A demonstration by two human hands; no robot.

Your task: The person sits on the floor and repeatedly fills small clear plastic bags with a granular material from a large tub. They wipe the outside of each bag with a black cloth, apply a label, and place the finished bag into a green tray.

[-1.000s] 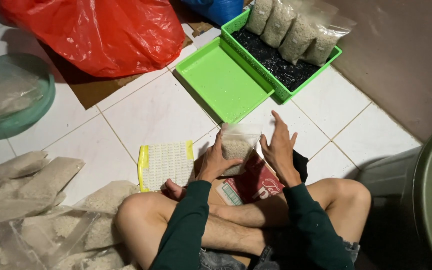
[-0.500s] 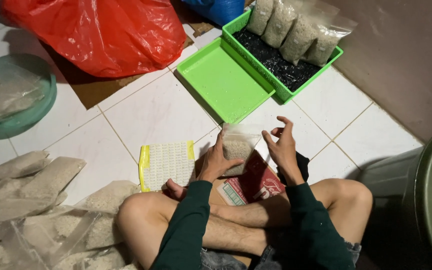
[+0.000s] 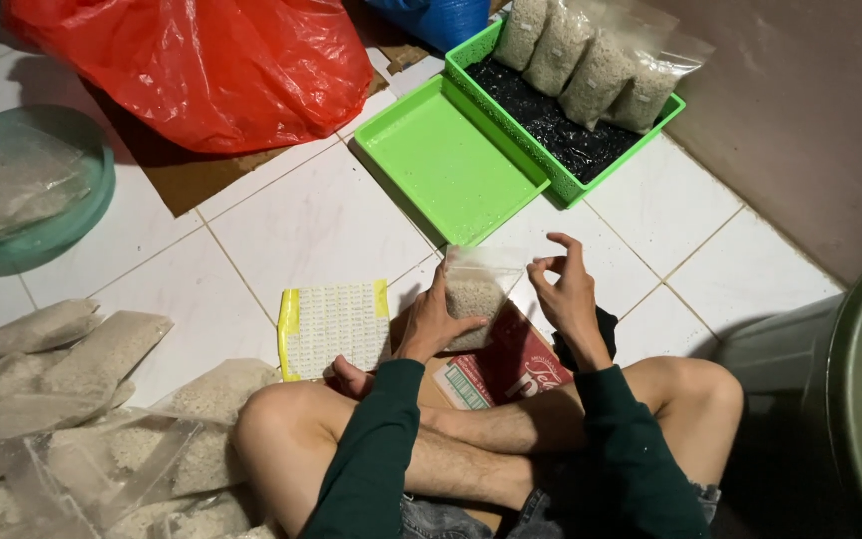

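The left hand grasped a filled clear bag, the right hand hovered released, four bags already stood in the basket, many waited.

- A small bag of clear, glossy plastic film, filled with pale, granular material, is gripped by the left hand.
- The floor is laid with white, smooth, glossy tiles.
- The two green trays are made of smooth, hard plastic.
- A large red bag of thin, shiny, crinkled plastic is seen.
- Flat brown cardboard, matt, is spread beneath it.
- The sleeves are of dark green, matt cloth.
- The wall is matt and slightly rough.
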